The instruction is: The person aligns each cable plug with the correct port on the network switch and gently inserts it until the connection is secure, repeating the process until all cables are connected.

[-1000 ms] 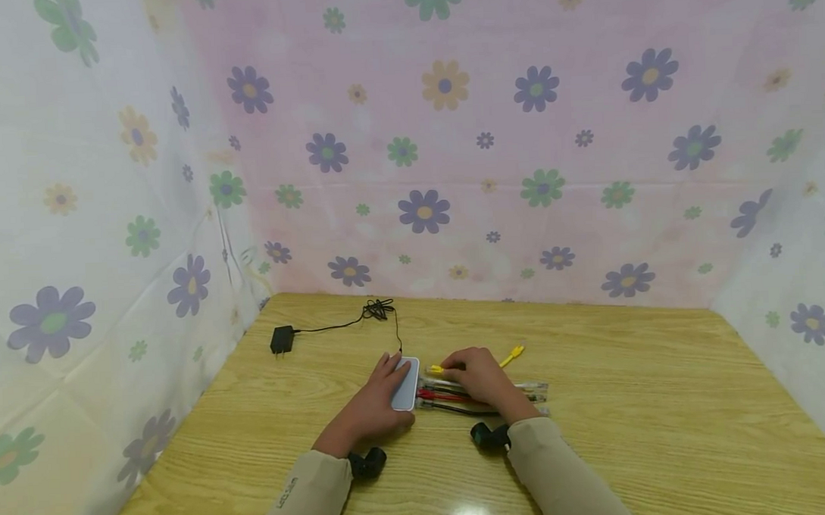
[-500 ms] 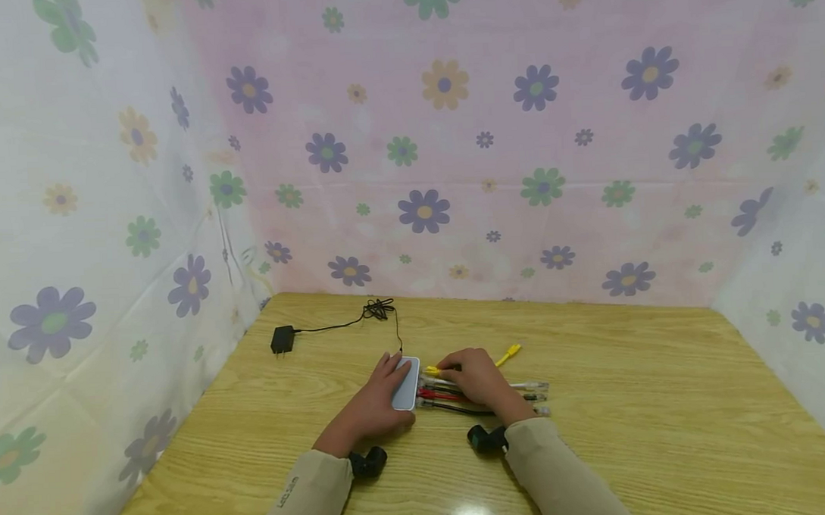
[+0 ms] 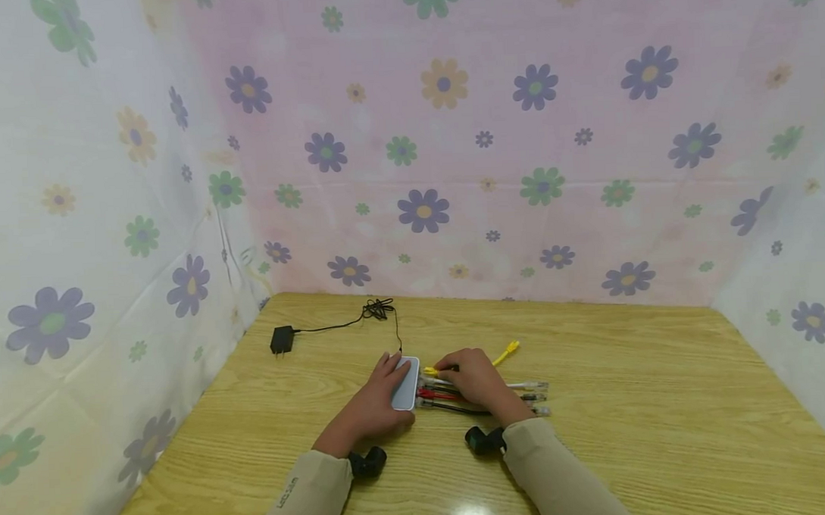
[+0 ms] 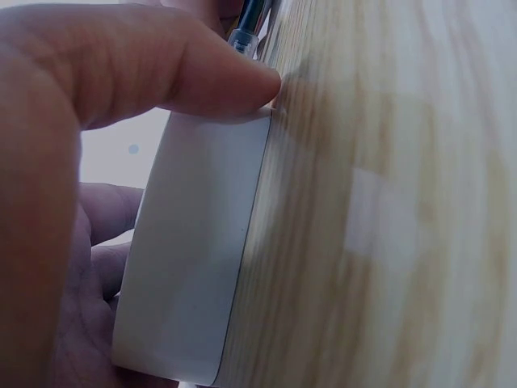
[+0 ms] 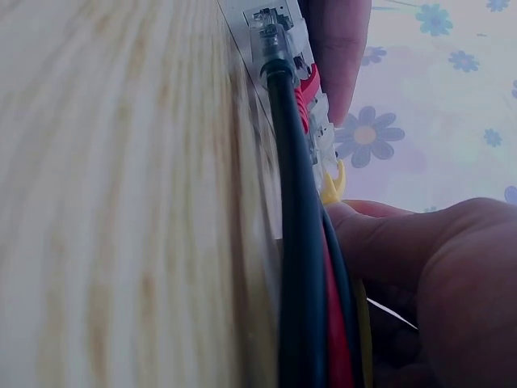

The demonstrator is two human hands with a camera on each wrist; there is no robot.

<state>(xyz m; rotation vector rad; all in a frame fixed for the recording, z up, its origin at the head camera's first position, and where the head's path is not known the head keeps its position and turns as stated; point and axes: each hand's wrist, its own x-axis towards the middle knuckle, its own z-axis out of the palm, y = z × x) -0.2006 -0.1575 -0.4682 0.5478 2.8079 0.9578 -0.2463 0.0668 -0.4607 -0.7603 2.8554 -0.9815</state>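
Observation:
A small white network switch [image 3: 405, 390] lies on the table. My left hand [image 3: 377, 406] holds it, thumb on the near side and fingers over the top; the left wrist view shows the thumb [image 4: 218, 77] against a corner. My right hand [image 3: 481, 376] pinches a yellow network cable [image 3: 507, 351] behind its plug [image 5: 333, 187], at the switch's port side. Whether that plug is fully seated I cannot tell. Black [image 5: 295, 202], red [image 5: 338, 323] and white [image 3: 529, 386] network cables run from the neighbouring ports, passing under my right hand, which partly hides them.
A black power adapter [image 3: 282, 339] lies at the back left of the wooden table [image 3: 629, 401]. Its bundled thin cord [image 3: 378, 309] leads to the switch's far side. Floral cloth [image 3: 491, 164] hangs behind the table and at both sides.
My right hand has shifted slightly left, bringing the yellow cable's plug up against the switch. The cable's free end has swung a little left. My left hand stays in place.

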